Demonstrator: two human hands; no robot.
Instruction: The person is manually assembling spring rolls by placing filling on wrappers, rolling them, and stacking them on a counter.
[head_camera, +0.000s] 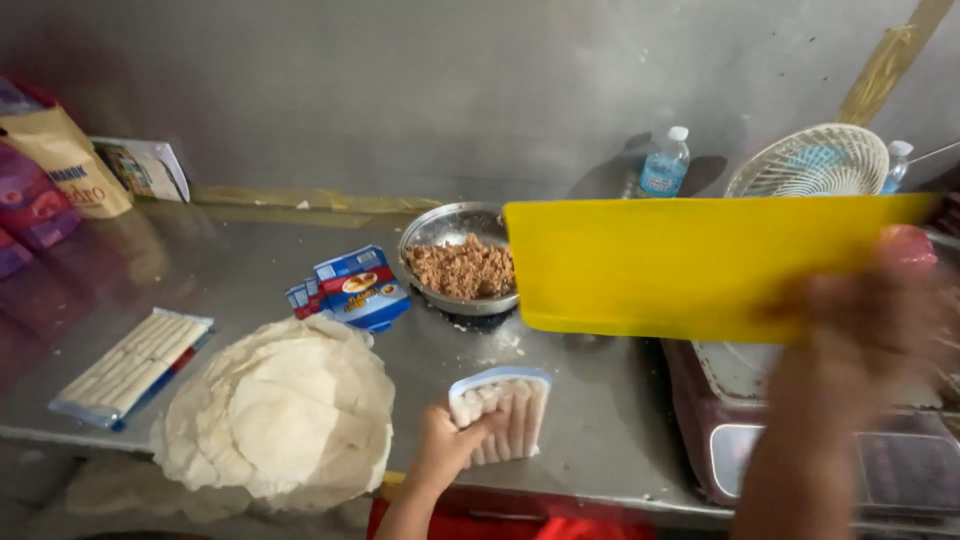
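Yellow board (690, 265) smooth matt plastic, counter (250, 270) dull brushed metal, bowl (440, 228) shiny steel, wrappers (285, 410) floury, matt.

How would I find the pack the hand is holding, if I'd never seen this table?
Start at the big heap of pale round wrappers on the steel counter. Just right of it, by the front edge, the left hand grips a clear pack of pale sticks. Unlike the similar pack lying flat far left, this one is held.

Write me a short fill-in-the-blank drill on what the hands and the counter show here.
1. The right hand lifts a flat ___ board.
2. The left hand grips a clear packet of pale sticks at the counter's ___ edge.
3. The metal bowl holds ___ crumbly filling.
4. Thin wrappers lie ___ of the left hand.

Missing: yellow; near; brown; left
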